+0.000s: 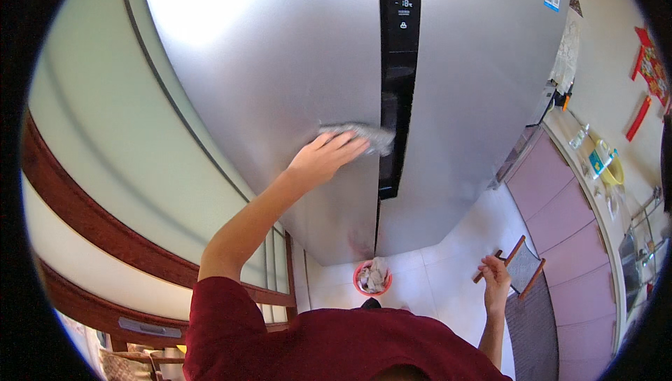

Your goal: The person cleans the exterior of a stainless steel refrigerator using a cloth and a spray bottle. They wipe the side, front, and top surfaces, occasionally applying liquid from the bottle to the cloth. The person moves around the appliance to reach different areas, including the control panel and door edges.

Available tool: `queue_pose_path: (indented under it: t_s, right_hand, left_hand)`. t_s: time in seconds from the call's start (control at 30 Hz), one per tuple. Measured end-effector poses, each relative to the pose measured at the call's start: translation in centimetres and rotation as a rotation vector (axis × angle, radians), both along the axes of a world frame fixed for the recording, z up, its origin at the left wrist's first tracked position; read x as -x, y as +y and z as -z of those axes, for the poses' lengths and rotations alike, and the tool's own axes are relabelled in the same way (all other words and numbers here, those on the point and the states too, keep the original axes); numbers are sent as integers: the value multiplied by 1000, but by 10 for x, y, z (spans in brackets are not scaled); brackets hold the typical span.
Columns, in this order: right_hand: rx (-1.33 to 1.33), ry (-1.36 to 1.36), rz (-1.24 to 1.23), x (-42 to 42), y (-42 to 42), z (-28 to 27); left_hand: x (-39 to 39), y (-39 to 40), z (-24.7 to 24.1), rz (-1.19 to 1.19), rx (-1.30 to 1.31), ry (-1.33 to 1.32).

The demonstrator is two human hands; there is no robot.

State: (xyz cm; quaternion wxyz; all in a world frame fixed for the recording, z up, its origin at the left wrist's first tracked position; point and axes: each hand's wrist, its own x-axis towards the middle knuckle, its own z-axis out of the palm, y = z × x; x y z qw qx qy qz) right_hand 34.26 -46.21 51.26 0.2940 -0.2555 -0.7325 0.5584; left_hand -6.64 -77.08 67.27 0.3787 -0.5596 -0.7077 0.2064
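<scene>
My left hand (331, 155) presses a grey cloth (367, 137) against the left door of a silver refrigerator (294, 82). The cloth's right end reaches the dark vertical strip (401, 71) between the doors; its edges look slightly blurred. My right hand (496, 278) hangs low at my side, with loosely bent fingers and nothing visible in them. It appears in front of a small wooden folding stool (525, 265), and I cannot tell that they touch. A lit display (403, 3) shows at the top of the dark strip.
On the tiled floor (415, 271) by the refrigerator's base stands a red basket (371, 290) of crumpled paper or cloth. Pink cabinets (572, 239) line the right side beside a grey mat (533, 334). Bottles (601, 158) and a yellow basin (614, 171) stand on the counter. A wood-framed sliding door (100, 192) is at left.
</scene>
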Motion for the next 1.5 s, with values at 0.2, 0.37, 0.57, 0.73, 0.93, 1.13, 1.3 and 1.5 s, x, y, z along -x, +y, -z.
queue_pose_path:
  t_s: [0.2,0.37,0.57,0.73,0.93,1.13,1.3,1.5]
  right_hand:
    - [-100,-64,104,-42,2,13]
    - [-37,-74,85,-43,-12,14]
    - [-28,-60,41,-36,-30,-1]
    - [-19,-109,118,-60,-33,12]
    - [3,-135,87,-56,-52,15]
    - [-16,-179,90,-46,-77,4]
    - [25,-182,124,-68,-77,18]
    - [-34,-211,96,-55,-54,8]
  left_hand:
    - [13,-24,-92,-185,-366,23]
    - [12,2,-191,-136,-963,249]
    - [-8,-9,7,-43,-150,93]
    - [8,-43,-36,-129,-338,31]
    - [18,-14,-204,51,-951,295]
    - [7,10,-28,-8,-177,201]
    - [16,-38,6,44,37,76]
    - [17,-17,-190,-176,-766,222]
